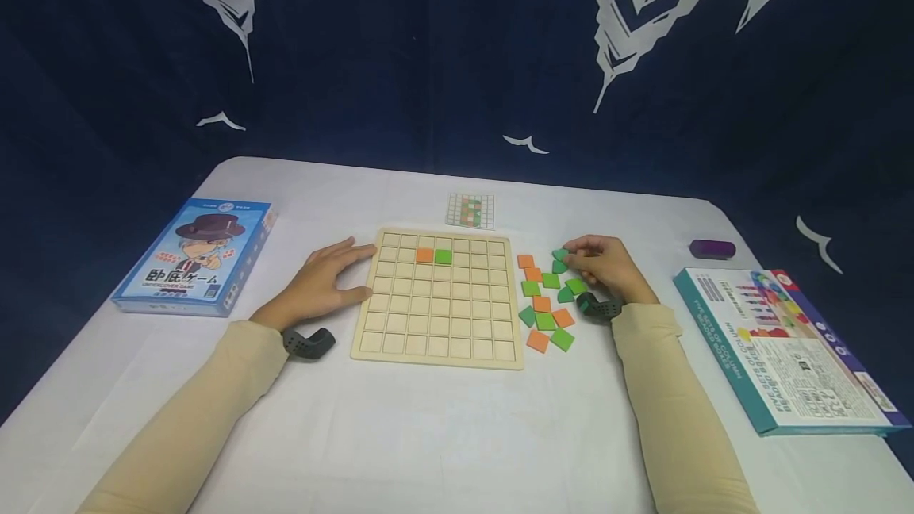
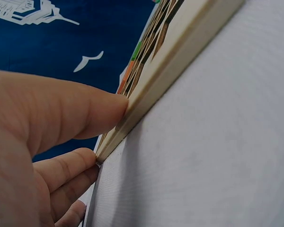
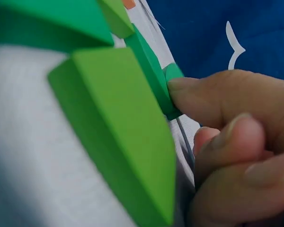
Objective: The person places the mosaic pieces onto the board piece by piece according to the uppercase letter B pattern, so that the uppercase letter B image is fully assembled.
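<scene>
A wooden grid board [image 1: 435, 365] lies flat on the table, with an orange square tile [image 1: 424, 255] and a light green square tile [image 1: 443, 257] side by side in an upper row. My left hand [image 1: 324, 276] touches the board's left edge, its thumb and fingers extended; the left wrist view shows the thumb [image 2: 94, 111] against the rim. At the far end of the loose tiles, my right hand [image 1: 605, 262] pinches a dark green rounded piece [image 1: 560, 255] between thumb and index finger. In the right wrist view, a light green tile [image 3: 118, 127] stands large in front.
Several orange, light green and dark green pieces [image 1: 545, 321] lie right of the board. A small pattern card [image 1: 470, 211] is behind it. A blue game box [image 1: 193, 256] sits left; a white-and-teal box [image 1: 789, 351] and a purple case [image 1: 712, 249] sit right.
</scene>
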Motion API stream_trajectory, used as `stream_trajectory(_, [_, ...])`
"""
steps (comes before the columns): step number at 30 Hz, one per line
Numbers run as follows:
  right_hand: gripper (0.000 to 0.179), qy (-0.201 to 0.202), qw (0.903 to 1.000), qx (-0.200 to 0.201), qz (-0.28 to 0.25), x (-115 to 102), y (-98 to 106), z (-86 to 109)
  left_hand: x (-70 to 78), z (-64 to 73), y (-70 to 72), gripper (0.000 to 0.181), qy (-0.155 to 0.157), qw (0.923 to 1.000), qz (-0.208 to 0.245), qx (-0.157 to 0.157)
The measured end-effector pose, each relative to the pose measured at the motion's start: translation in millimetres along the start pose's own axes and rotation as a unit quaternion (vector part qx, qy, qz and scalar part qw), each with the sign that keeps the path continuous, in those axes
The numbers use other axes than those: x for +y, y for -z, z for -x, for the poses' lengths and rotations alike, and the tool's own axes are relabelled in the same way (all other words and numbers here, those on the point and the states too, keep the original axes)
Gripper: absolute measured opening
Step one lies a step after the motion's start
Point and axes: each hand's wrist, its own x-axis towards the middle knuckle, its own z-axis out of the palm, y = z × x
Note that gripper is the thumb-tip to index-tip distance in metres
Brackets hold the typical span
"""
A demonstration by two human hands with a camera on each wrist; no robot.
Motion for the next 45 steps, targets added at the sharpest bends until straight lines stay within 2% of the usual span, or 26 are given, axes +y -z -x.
stream_trajectory(6, [0.028,0.020,0.9993,0.005,0.032,-6,-2,-0.4,-0.1,0.3,0.4,0.075,0.003,1.0000,-0.001,-0.001])
stream_trajectory(13, [0.035,-0.006,0.9997,-0.009,0.024,-8,0,0.6,-0.2,0.3,0.3,0.074,-0.001,1.0000,-0.003,0.000])
stream_trajectory(16, [0.034,-0.003,0.9997,-0.007,0.021,-8,2,1.1,0.2,0.2,0.6,0.074,0.000,1.0000,-0.003,0.000])
stream_trajectory(23, [0.033,0.005,0.9994,-0.005,-0.034,-8,5,1.0,0.6,-0.4,0.5,0.074,0.001,1.0000,-0.002,-0.001])
stream_trajectory(29, [0.044,0.008,0.9969,-0.001,-0.078,-10,6,0.0,-0.1,-0.3,0.2,0.074,-0.001,1.0000,0.001,0.000])
stream_trajectory(35, [0.047,-0.007,0.9932,0.004,-0.116,-13,6,-1.8,0.7,0.7,0.5,0.075,0.002,1.0000,0.002,-0.001])
stream_trajectory(39, [0.050,-0.010,0.9913,0.005,-0.131,-15,5,-1.5,0.8,1.1,0.6,0.075,0.003,1.0000,0.002,0.000])
stream_trajectory(45, [0.053,0.010,0.9902,0.007,-0.139,-20,4,-0.1,0.8,0.7,0.8,0.075,0.004,1.0000,0.002,0.000])
